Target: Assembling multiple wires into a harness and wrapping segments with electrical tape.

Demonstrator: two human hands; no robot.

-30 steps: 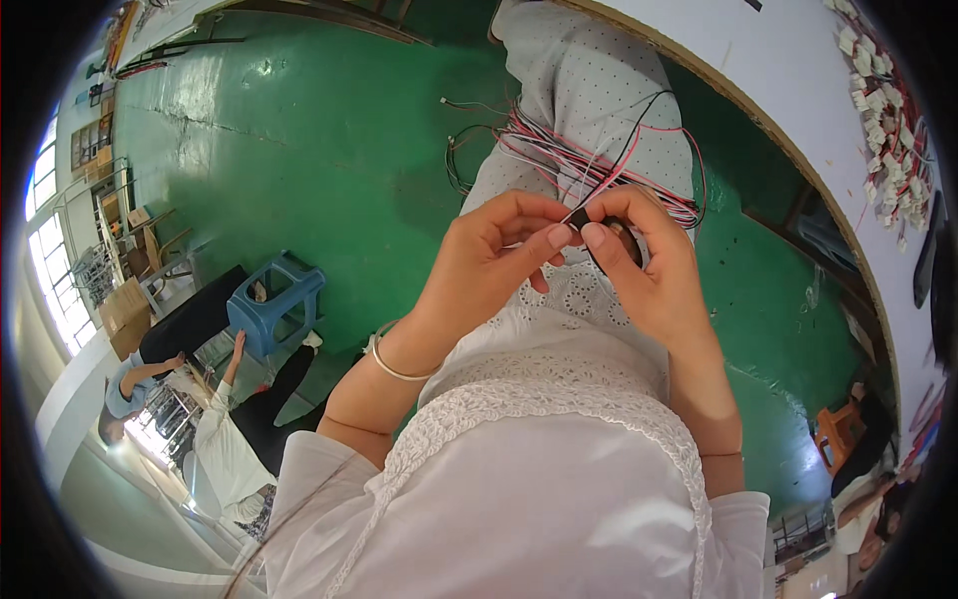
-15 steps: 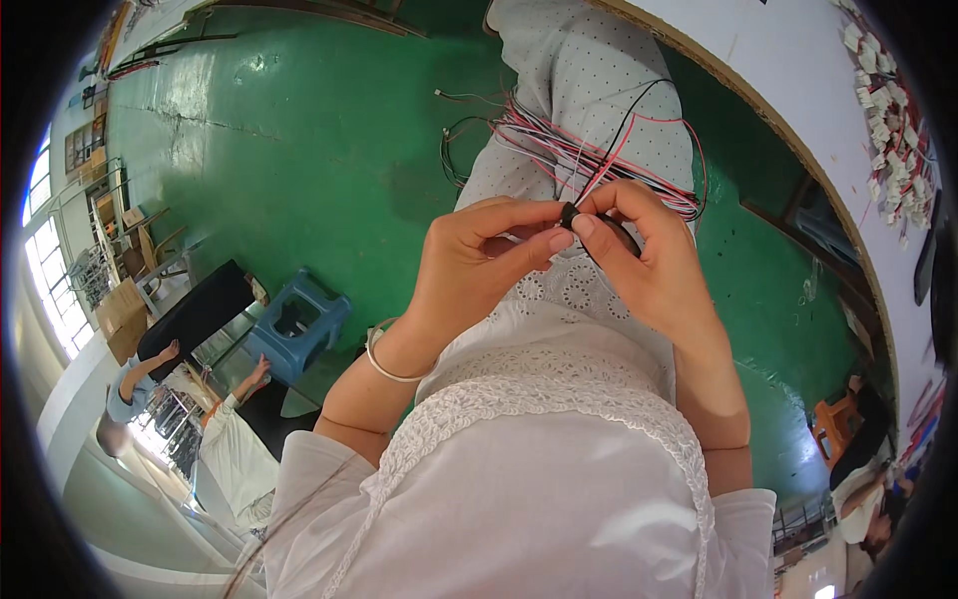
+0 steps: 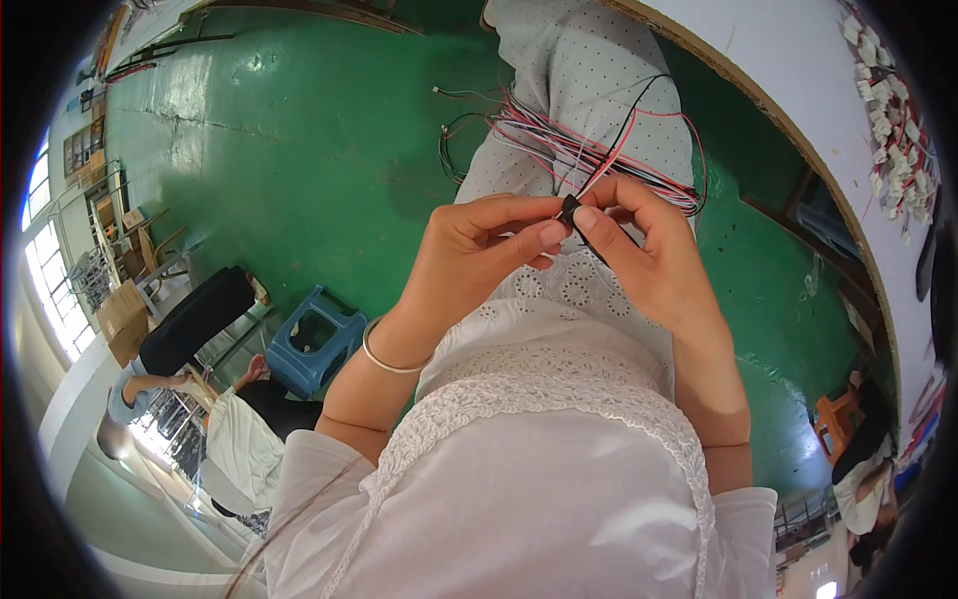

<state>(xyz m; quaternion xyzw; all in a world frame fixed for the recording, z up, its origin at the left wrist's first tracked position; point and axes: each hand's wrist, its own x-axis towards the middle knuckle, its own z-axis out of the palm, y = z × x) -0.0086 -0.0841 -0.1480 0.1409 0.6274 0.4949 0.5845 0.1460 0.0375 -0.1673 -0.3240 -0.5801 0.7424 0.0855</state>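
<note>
Head view: I see left hand (image 3: 473, 245) and right hand (image 3: 651, 258) pinching black tape strip (image 3: 570, 207) at one o'clock. It appears light, pliable; grip its edges.

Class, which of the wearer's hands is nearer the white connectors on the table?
Right. The right hand is to the left of the white connectors; the left hand is farther off, beyond the right hand.
</note>
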